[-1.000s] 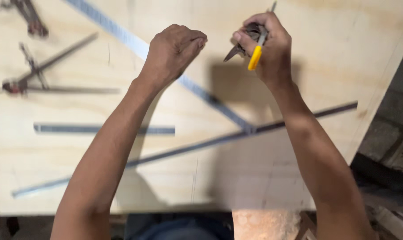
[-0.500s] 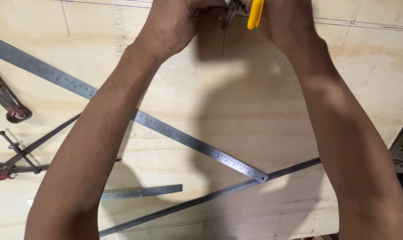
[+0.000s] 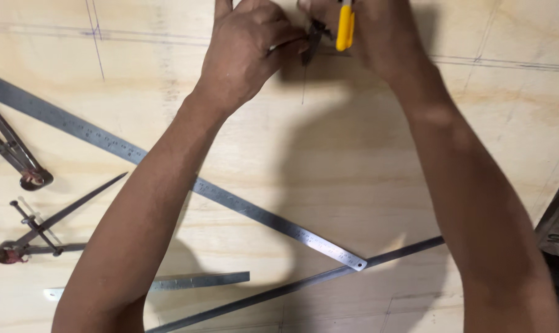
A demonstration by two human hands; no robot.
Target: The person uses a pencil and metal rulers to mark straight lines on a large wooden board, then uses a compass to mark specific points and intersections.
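Hands (image 3: 248,52) meet over plywood (image 3: 353,185), right hand (image 3: 378,37) seemingly gripping yellow-handled tool (image 3: 345,28).

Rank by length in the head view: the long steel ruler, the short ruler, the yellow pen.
1. Long steel ruler, partly hidden by the left arm.
2. Short ruler.
3. Yellow pen, partly hidden in the right hand.

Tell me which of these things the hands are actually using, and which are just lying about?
In use:
left hand
right hand
yellow-handled tool
plywood sheet

Lying about:
long steel ruler
short steel ruler
thin metal strip
dividers
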